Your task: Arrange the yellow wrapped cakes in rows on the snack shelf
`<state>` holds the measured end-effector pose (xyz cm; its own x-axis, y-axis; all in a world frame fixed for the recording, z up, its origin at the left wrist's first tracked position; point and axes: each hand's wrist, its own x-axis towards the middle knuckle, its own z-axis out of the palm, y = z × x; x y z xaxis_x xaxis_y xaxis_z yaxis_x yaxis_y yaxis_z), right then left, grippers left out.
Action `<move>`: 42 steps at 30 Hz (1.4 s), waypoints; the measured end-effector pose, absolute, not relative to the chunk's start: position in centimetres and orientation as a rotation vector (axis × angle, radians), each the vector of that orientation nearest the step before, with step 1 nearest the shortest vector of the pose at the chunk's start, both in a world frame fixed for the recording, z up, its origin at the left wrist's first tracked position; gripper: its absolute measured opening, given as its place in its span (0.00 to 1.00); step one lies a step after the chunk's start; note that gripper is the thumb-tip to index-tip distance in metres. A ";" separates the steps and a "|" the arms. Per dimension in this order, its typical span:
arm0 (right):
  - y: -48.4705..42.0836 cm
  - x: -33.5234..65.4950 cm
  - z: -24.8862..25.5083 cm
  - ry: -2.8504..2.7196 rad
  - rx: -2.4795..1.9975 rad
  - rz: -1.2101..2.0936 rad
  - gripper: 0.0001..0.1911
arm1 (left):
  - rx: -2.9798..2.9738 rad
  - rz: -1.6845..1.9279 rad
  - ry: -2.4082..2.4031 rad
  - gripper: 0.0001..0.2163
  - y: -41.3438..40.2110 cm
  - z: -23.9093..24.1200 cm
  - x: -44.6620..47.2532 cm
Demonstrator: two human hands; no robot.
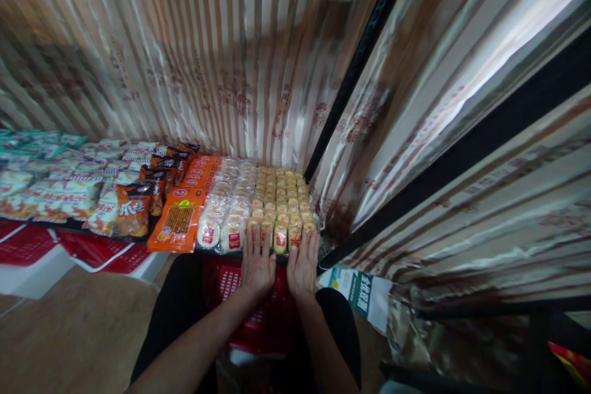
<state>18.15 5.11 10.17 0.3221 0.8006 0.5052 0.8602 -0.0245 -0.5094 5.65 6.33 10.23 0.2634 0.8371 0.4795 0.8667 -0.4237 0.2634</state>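
Both my hands reach forward to the front edge of a low display of packaged snacks. My left hand (257,261) and my right hand (303,263) lie side by side, fingers stretched flat, with fingertips resting on the front row of small yellow snack packets (280,209). These packets stand in neat rows at the right end of the display. Beside them on the left are white round packets (226,212), then orange packets (182,212). Neither hand grips anything.
More snack bags (55,191) fill the display to the left. A red plastic crate (258,314) sits under my forearms. Striped curtain-like sheeting (207,55) backs the display and a black pole (360,55) rises at the right. Cardboard (364,295) lies at lower right.
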 end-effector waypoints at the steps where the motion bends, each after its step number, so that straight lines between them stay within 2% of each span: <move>1: 5.2 18.1 10.3 -1.466 -1.828 -0.086 0.29 | -2.455 -0.880 -1.658 0.29 6.4 10.3 5.6; 14: 5.5 18.2 9.5 -1.421 -1.810 -0.066 0.29 | -2.463 -0.850 -1.616 0.28 6.7 9.5 5.4; 32: 3.8 17.9 7.1 -1.490 -1.778 -0.236 0.31 | -2.511 -0.763 -1.485 0.25 6.4 8.2 6.2; 42: 3.3 18.1 7.0 -1.482 -1.765 -0.163 0.30 | -2.559 -0.747 -1.458 0.25 6.5 8.4 5.8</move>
